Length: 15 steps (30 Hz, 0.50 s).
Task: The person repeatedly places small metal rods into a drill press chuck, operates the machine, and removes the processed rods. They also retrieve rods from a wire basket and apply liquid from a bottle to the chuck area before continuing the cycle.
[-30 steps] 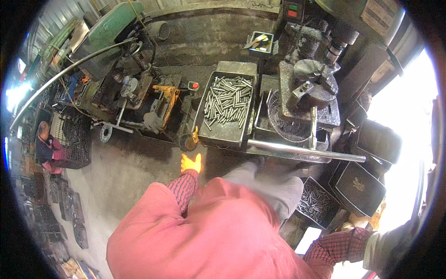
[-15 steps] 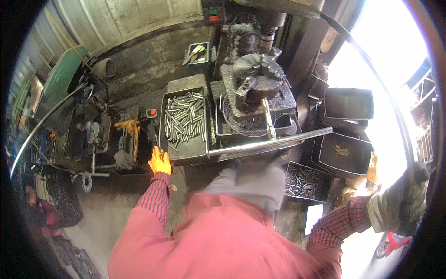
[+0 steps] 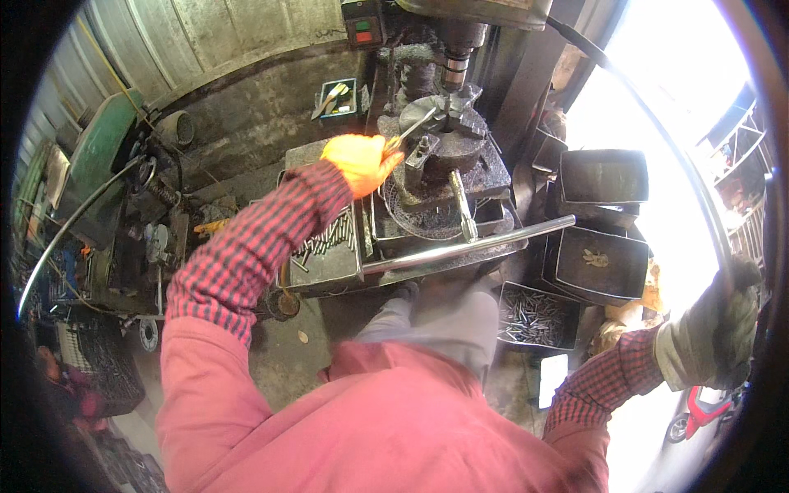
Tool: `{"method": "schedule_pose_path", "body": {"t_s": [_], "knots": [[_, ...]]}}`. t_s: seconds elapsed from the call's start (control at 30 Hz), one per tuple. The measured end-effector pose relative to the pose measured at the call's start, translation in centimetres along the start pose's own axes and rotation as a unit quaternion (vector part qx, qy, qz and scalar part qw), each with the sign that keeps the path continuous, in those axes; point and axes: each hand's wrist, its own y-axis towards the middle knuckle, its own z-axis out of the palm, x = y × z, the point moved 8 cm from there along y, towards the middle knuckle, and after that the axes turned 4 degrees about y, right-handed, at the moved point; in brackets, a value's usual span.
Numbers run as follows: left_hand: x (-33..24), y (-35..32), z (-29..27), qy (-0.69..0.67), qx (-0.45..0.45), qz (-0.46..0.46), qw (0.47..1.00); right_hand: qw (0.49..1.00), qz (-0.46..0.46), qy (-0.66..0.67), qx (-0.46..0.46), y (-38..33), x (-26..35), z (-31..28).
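Slim, straight, pale rod point(image 3: 417, 125) pinched in the orange-gloved fingers of the left hand point(image 3: 359, 163), far end at the round, grimy metal chuck point(image 3: 462, 146); right hand point(image 3: 708, 337), in a grey-white fabric glove, has its fingers wrapped around the end of a long lever point(image 3: 588, 48). Smooth cylindrical pins point(image 3: 333, 238) fill a metal tray point(image 3: 337, 268) partly under the checked left sleeve. Red-green button box point(image 3: 363, 33), ribbed metal wall point(image 3: 222, 41), rectangular dark bins point(image 3: 604, 177) at right, dull stained floor point(image 3: 283, 353).

Chuck point(image 3: 457, 148) matt mtl, long bar point(image 3: 497, 238) glossy, L sleeve point(image 3: 256, 238) cloth.
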Motion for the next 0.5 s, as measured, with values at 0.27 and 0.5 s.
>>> {"method": "schedule_pose_path", "body": {"t_s": [0.27, 0.5], "knots": [[-0.7, 2.9, -2.7, 0.007, 0.030, -0.016, 0.999, 1.000, 0.016, 0.017, -0.011, 1.6, 0.2, -0.8], [7.7, -3.5, 2.3, -0.164, -0.058, -0.101, 0.980, 0.999, 0.026, -0.010, 0.023, 0.6, 0.5, -0.1]]}}
